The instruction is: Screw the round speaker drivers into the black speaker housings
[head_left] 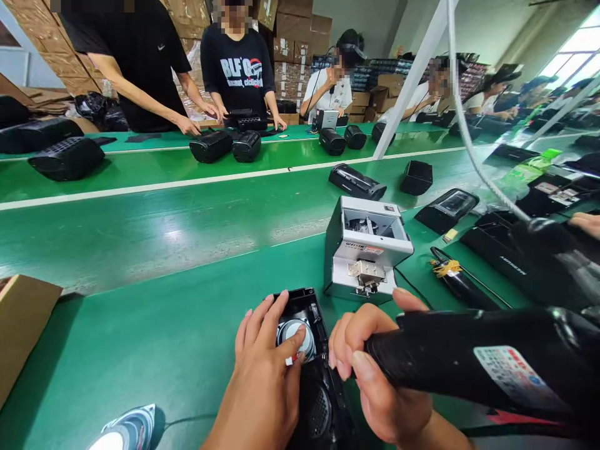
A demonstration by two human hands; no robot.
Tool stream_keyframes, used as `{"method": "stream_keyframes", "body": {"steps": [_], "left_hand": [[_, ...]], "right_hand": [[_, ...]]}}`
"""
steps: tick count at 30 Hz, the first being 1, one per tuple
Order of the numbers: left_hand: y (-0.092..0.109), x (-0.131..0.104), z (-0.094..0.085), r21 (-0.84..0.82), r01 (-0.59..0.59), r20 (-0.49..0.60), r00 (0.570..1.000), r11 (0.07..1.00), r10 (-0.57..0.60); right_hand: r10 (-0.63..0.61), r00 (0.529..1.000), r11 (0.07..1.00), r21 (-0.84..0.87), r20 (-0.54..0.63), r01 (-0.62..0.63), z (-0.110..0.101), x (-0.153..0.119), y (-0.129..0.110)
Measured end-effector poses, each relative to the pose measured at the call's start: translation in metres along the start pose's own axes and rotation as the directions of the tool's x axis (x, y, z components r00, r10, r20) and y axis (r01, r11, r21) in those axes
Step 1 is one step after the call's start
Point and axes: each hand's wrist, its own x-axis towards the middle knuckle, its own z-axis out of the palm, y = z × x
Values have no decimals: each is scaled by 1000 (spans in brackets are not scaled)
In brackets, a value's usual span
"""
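Observation:
At the bottom centre, a black plastic housing (319,400) lies open on the green table, with a round speaker (300,340) in its upper part. My left hand (267,362) rests over the housing's left side, its thumb on the speaker and a small white connector (289,360) by the thumb. To the right of the housing, my right hand (375,369) is wrapped round the end of a black cylindrical tool (450,350) bearing a white label. The tool's tip is hidden by my fingers.
A grey and black machine (370,250) stands just beyond the housing. A loose speaker (126,431) lies at bottom left, near a cardboard box (28,325). Black housings and a hanging cable (473,144) are at right. People work across the green conveyor (164,219).

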Motion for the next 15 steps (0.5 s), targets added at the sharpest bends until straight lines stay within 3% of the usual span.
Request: {"method": "stream_keyframes", "body": {"steps": [7,15], "left_hand": [[0,0,-1,-4,-1,54,999,1000,1],[2,4,-9,-17,-2,182,983,1000,5]], "right_hand": [[-29,1000,1000,-8,-2,29,0,0,2],[24,998,999,-41,52,-22,-3,-1,7]]}}
